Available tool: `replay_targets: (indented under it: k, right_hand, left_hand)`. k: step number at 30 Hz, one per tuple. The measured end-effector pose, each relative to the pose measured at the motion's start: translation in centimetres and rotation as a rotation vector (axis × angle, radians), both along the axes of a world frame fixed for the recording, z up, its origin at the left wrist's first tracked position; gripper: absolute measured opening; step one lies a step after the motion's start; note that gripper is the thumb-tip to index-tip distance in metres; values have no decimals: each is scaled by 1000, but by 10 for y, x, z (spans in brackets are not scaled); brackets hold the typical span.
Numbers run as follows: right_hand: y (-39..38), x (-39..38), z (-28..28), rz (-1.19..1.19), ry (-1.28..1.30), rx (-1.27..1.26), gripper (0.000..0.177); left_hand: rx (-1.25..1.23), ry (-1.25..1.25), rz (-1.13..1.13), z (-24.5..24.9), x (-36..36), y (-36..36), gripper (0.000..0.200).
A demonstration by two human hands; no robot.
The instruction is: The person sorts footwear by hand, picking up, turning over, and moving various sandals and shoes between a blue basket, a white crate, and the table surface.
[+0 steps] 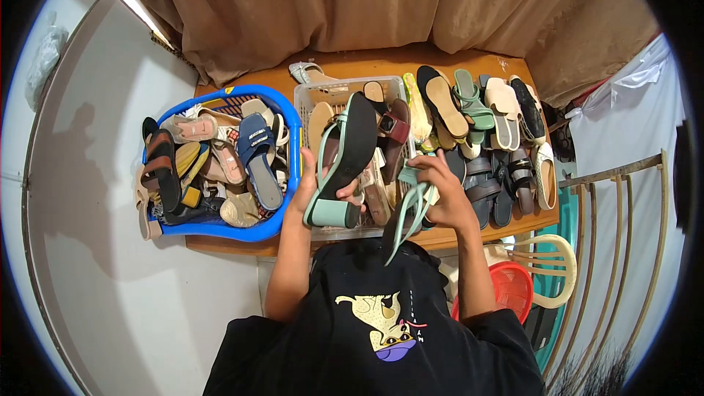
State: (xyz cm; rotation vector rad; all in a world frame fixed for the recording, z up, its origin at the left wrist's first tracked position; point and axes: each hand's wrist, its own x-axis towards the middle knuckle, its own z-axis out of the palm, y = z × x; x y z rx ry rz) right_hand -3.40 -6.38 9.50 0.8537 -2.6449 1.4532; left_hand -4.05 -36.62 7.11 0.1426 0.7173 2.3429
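Note:
My left hand (302, 187) is closed around a mint-green block-heeled sandal (352, 139). The sandal stands nearly upright, with its black sole facing right and its heel at the bottom. Closed too, my right hand (447, 194) grips a second mint-green sandal (415, 213) by its upper part. That one is seen edge-on, its lower end in front of my black shirt. Both sandals are held over a pale plastic basket (299, 97) with several shoes in it, among them a maroon sandal (396, 128).
Left of it, a blue basket (295, 147) is heaped with mixed footwear. Pairs of shoes, including green sandals (473, 106), stand in rows on the right of the wooden table (279, 64). A red basket (511, 286), a cream chair (568, 268) and a metal rack (623, 235) are lower right.

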Motion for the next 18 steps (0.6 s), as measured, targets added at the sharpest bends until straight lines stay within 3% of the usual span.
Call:
replay_targets:
  k: [1,3,5,6,9,11,14,16,18]
  right_hand:
    - [1,0,5,31,173,213,49]
    - [2,2,13,34,135,245,42]
    - [2,-2,15,-13,275,250,42]
    - [1,-4,20,-24,289,259,41]
    - [-3,-13,26,-35,337,329,39]
    - [-8,-15,25,-50,352,316,36]
    - [-11,-20,21,-87,454,352,32]
    - [-13,-19,21,-101,458,333,30]
    - [-16,-17,20,-117,460,312,28]
  left_hand:
    - [51,-14,-27,-2,-1,-3,98]
    - [-37,-24,-28,-4,-4,-8,87]
    - [-382,10,-198,-1,-11,-8,71]
    - [-318,21,-225,0,-10,-5,63]
    - [-473,30,-196,9,3,16,66]
    - [-759,86,-182,16,9,35,62]
    - [-628,53,-126,-29,13,42,55]
    - [-228,-117,-221,-41,14,41,48]
    - [-291,-142,-110,-48,22,50,42]
